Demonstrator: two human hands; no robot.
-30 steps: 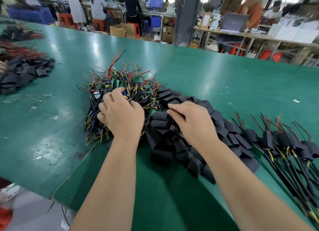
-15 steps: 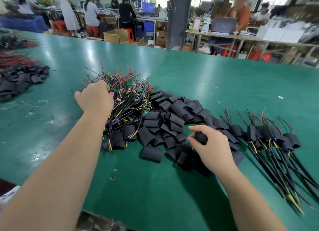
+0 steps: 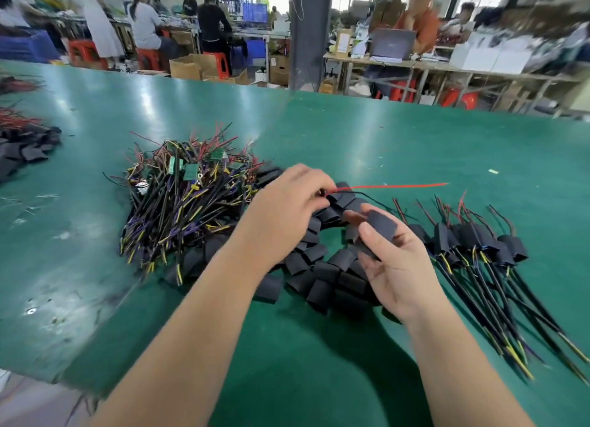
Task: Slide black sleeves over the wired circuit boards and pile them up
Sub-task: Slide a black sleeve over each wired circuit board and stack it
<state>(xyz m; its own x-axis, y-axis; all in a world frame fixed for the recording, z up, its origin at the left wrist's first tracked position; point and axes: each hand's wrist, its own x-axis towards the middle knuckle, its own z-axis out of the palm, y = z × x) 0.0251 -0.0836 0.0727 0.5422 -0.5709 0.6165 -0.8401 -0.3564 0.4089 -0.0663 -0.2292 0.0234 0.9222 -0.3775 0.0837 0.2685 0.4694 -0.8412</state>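
Note:
A tangled heap of wired green circuit boards (image 3: 185,196) lies on the green table (image 3: 351,139). To its right spreads a pile of loose black sleeves (image 3: 322,273). Further right lie sleeved boards (image 3: 472,238) with their wires fanned toward me. My left hand (image 3: 287,203) holds a wired board over the sleeve pile; its red wire (image 3: 392,186) sticks out to the right and the board itself is hidden by my fingers. My right hand (image 3: 396,260) pinches a single black sleeve (image 3: 380,225) just right of the left hand.
Another pile of black sleeves and red wires (image 3: 22,145) sits at the table's far left. Beyond the far table edge are a pillar (image 3: 306,34), cardboard boxes (image 3: 191,66), benches and several people. A small scrap (image 3: 493,171) lies on the table at right.
My left hand has left the board heap and come right with one wired board. My right hand has lifted a sleeve off the pile up to it.

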